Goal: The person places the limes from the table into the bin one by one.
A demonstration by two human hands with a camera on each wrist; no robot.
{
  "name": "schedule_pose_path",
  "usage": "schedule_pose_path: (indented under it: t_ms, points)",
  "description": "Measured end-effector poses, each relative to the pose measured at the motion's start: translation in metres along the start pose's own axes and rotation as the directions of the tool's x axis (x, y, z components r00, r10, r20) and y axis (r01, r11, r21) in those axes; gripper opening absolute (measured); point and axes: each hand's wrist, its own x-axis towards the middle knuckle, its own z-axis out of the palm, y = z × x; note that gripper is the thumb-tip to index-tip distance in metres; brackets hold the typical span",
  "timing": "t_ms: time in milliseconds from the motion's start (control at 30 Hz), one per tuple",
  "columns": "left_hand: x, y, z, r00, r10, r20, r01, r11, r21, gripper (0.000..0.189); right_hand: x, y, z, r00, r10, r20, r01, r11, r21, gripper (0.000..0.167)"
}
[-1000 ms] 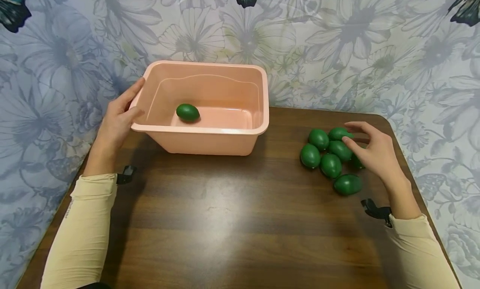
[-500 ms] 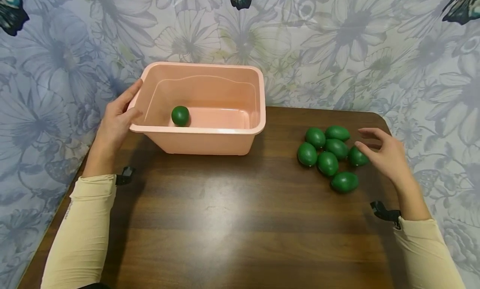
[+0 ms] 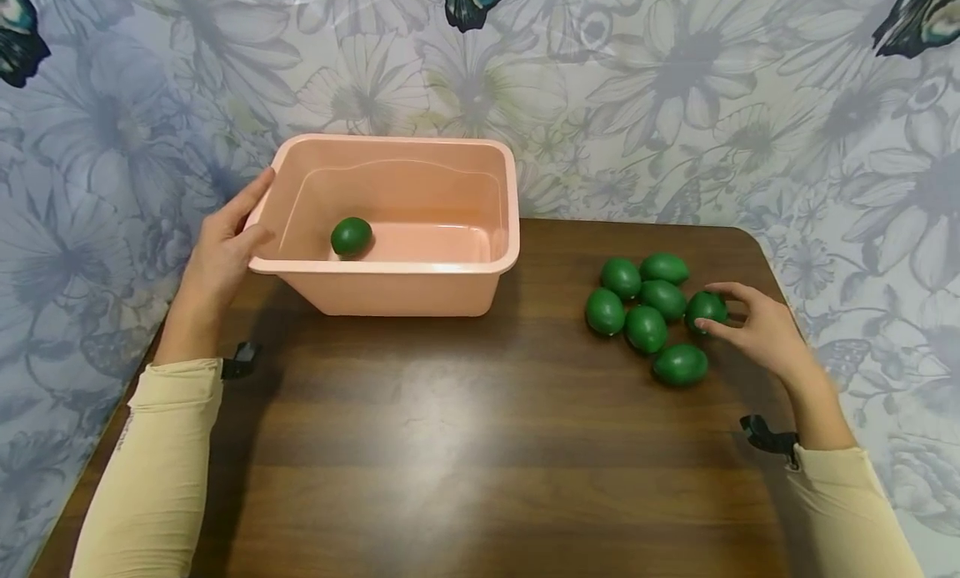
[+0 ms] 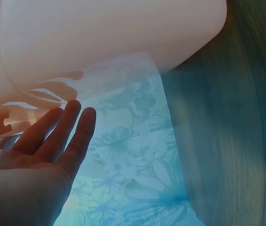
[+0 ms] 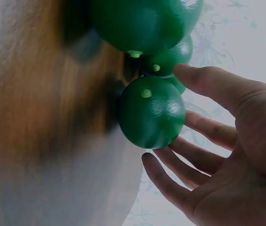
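My left hand (image 3: 217, 261) grips the left end of a pale pink plastic basin (image 3: 397, 293), with the thumb near its front corner. In the left wrist view, several straight fingers (image 4: 78, 136) lie close along the basin's outer wall. One glossy green lime (image 3: 351, 237) rests inside the basin, toward the left. On the right, my right hand (image 3: 757, 328) reaches around the rightmost lime (image 3: 703, 311) of a loose cluster, thumb and forefinger spread on either side of it. The right wrist view shows the fingers behind this lime (image 5: 151, 113), the thumb raised above it.
Several more limes (image 3: 647, 329) lie grouped left of the right hand, one lime (image 3: 680, 364) nearer the front. The brown wooden table (image 3: 450, 444) has its right edge just beyond that hand. A flower-patterned wall covering (image 3: 637, 103) stands behind the basin.
My right hand drew back to the right, then came in around the rightmost lime. The lime in the basin rolled left. My left hand keeps its place on the basin.
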Motion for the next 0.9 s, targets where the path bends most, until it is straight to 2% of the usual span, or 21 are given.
schedule_pose_path:
  t_ms: [167,400,633,900]
  points:
    - [-0.003,-0.003,0.001,1.000,0.010,0.003,-0.010,1.000,0.003,0.072,-0.002,0.006,0.004,1.000,-0.002,0.017,0.003,1.000,-0.026,0.071]
    - [-0.008,-0.002,0.001,1.000,0.011,-0.008,-0.011,1.000,0.024,0.072,-0.003,0.009,0.010,0.997,0.005,0.076,-0.006,1.000,0.010,0.078]
    - [-0.013,0.001,0.005,1.000,0.012,0.012,-0.012,0.999,0.036,0.069,-0.005,0.018,0.008,0.998,0.035,0.047,-0.034,0.999,-0.018,0.077]
    - [-0.021,-0.001,0.004,1.000,0.020,-0.024,-0.020,1.000,0.011,0.069,0.001,0.022,0.007,1.000,0.002,0.017,-0.002,1.000,-0.014,0.072]
